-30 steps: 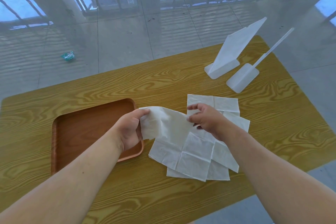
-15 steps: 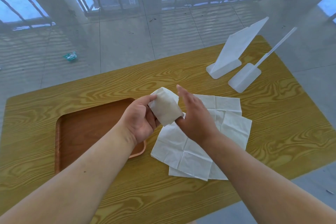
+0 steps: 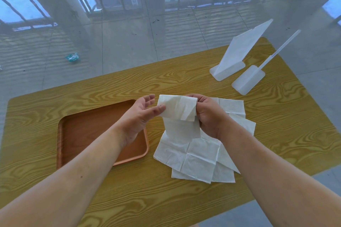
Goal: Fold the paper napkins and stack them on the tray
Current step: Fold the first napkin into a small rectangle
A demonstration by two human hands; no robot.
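Since half a second ago, the white paper napkin (image 3: pixel 177 109) has opened from a tight bundle into a half-folded strip, raised just right of the brown rectangular wooden tray (image 3: pixel 88 134). The right hand (image 3: pixel 209 118) pinches its doubled edge, likely to keep the crease. The left hand (image 3: pixel 141 115), fingers spread, only touches the other edge with its thumb. The pile of unfolded white napkins (image 3: pixel 199 158) lies right of the tray, on the yellow wood-grain counter (image 3: pixel 276 134).

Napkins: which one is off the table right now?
The folded napkin pinched by the right hand, left hand touching it; the others lie flat in a pile on the table.
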